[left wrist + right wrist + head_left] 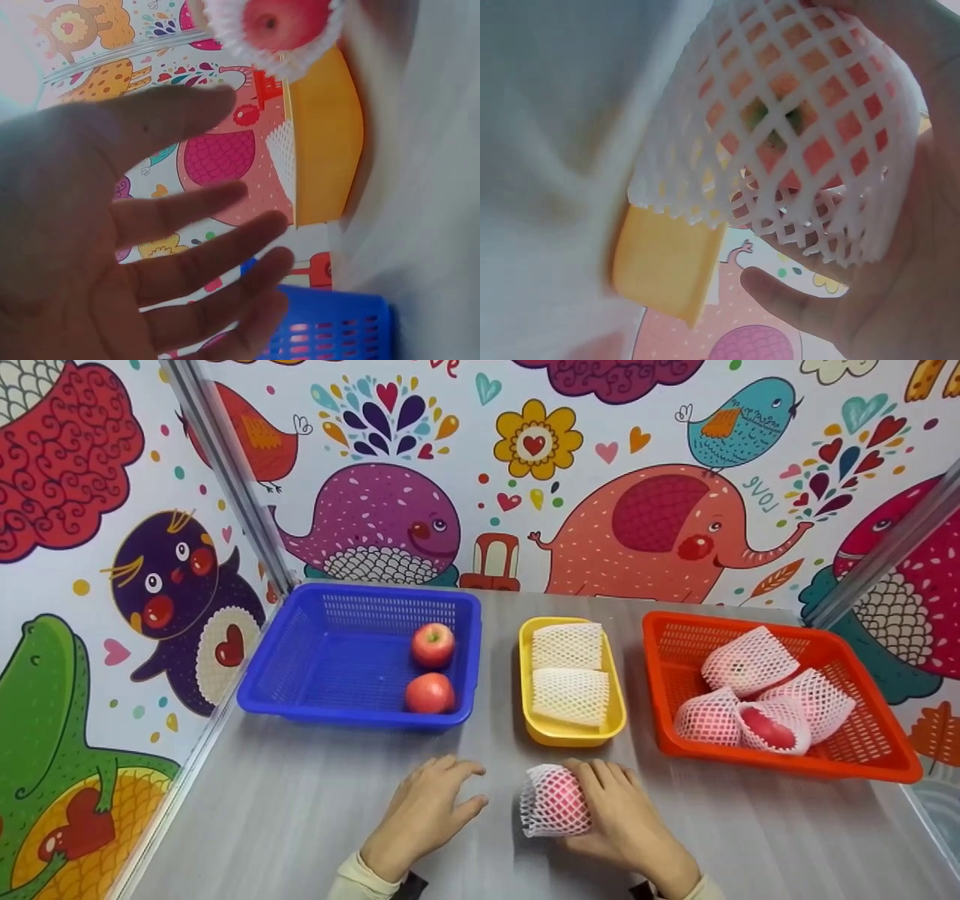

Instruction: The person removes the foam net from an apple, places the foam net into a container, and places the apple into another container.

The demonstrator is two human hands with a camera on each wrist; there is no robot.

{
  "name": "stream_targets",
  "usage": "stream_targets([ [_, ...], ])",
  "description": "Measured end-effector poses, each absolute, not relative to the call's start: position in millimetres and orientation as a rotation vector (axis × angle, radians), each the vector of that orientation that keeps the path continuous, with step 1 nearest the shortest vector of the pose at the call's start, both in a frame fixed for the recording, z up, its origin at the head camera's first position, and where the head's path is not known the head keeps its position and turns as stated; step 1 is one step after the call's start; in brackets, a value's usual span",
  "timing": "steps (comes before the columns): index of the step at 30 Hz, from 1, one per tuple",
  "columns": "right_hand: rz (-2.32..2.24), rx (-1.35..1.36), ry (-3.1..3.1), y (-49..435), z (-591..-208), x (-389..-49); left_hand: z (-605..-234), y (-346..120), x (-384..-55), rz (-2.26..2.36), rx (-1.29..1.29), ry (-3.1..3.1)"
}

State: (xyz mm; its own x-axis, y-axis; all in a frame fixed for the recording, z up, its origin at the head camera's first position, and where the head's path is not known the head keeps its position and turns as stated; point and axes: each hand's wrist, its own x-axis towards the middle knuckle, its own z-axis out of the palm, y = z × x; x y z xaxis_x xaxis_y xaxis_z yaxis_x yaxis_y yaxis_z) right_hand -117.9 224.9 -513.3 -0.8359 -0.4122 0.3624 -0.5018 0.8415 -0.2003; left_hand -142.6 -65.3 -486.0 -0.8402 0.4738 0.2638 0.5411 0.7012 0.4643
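My right hand (626,821) grips an apple in a white foam net (556,802) just in front of the yellow basket. Seen from the right wrist, the net (810,142) covers the apple's stem end, and its loose edge sticks out past the fruit. My left hand (421,815) is to the left of that apple, apart from it, holding nothing. In the left wrist view its fingers (217,251) are spread, and red skin (289,22) shows through the net's opening above them. The yellow basket (574,735) contains flat white foam nets (570,695).
At the back left stands a blue basket (300,709) with two bare apples (431,692) along its right side. A red basket (780,765) on the right contains several net-covered apples (750,660). Printed panels (510,521) wall in the grey table (292,810) at the back and sides.
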Motion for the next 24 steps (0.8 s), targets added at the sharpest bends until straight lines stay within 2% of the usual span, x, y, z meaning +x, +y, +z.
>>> stream_targets([
  [19, 0.490, 0.737, -2.661, 212.7, -496.6, -115.9, -500.6, -40.2, -139.8, -1.316, -1.108, -2.682],
  [24, 0.507, 0.760, -2.638, 208.0, -492.1, -116.8, -500.6, -37.7, -141.6, -1.341, -1.113, -2.724],
])
